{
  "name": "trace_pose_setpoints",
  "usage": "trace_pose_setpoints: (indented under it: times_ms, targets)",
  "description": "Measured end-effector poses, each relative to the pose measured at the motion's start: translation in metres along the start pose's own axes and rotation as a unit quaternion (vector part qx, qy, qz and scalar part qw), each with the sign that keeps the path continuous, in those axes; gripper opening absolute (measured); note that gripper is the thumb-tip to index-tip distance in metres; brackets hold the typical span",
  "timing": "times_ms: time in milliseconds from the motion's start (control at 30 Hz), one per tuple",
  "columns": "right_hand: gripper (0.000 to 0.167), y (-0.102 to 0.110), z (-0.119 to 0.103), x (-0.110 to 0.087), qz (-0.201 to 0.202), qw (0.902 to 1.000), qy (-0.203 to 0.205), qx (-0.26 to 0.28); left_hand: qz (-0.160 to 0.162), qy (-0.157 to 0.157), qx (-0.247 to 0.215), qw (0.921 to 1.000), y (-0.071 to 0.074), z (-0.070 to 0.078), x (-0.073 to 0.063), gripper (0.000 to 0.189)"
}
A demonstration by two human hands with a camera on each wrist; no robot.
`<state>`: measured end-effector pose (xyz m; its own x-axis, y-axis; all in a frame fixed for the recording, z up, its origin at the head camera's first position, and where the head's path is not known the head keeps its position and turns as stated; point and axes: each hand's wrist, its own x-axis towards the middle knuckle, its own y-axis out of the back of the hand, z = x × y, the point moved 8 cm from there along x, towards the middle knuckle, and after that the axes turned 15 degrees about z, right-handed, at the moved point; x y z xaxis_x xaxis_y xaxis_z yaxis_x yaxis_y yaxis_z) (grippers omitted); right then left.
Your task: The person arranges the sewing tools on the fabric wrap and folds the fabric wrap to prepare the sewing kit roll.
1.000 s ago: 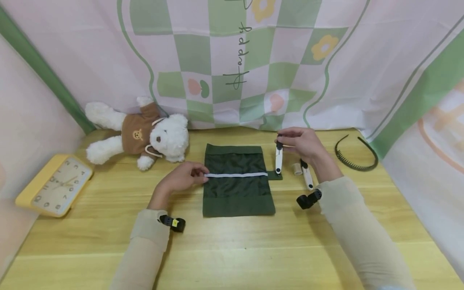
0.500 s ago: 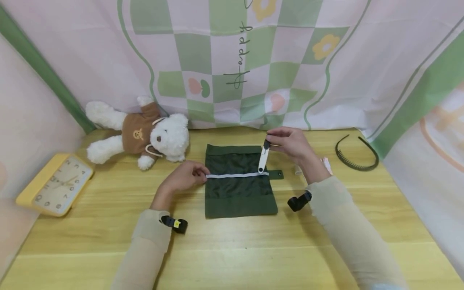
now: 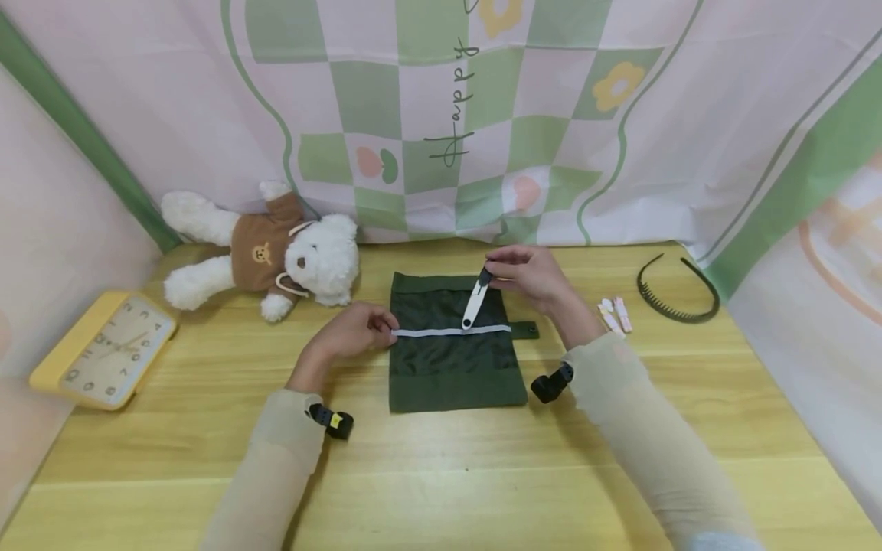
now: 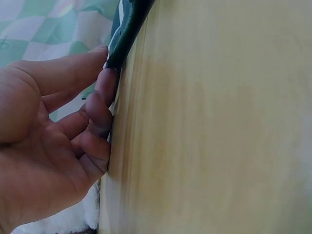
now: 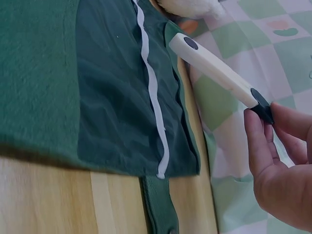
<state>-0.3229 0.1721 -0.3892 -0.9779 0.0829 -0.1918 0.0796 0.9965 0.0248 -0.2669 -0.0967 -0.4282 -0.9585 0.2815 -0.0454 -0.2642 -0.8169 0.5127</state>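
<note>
A dark green fabric pouch [image 3: 458,390] lies unfolded on the table, with a thin white elastic strip [image 3: 427,333] across its middle and a snap tab [image 3: 525,330] on the right. At the strip's left end, my left hand [image 3: 354,332] pinches the pouch's edge between thumb and finger. My right hand [image 3: 534,277] pinches the black end of a slim white stick-like tool [image 5: 214,68] with a dark oval near its other end. The tool slants over the pouch, its lower end overlapping the strip in the head view. Its exact kind I cannot tell.
Small pink and white pieces [image 3: 615,315] lie right of my right forearm. Beyond them is a dark toothed headband [image 3: 675,312]. A white plush toy [image 3: 265,256] in a brown top lies back left, near a yellow clock [image 3: 103,350]. A checkered curtain [image 3: 441,115] hangs behind.
My right hand has carried the white tool left from beside the tab to over the pouch's middle. A second white tool and a small pale cylinder are now hidden behind my right arm.
</note>
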Motion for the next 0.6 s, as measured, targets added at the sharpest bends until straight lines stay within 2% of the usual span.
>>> trace_pose_setpoints:
  times_ms: [133,600]
  targets:
    - [0.034,-0.009,0.002,0.001,-0.006,0.9999,-0.007,0.006,0.002,0.011,-0.004,0.9999,0.000,0.000,0.001,0.012]
    - [0.037,-0.032,0.010,0.003,-0.025,0.9994,-0.016,0.019,0.020,0.009,-0.002,0.9998,0.001,-0.001,0.004,0.006]
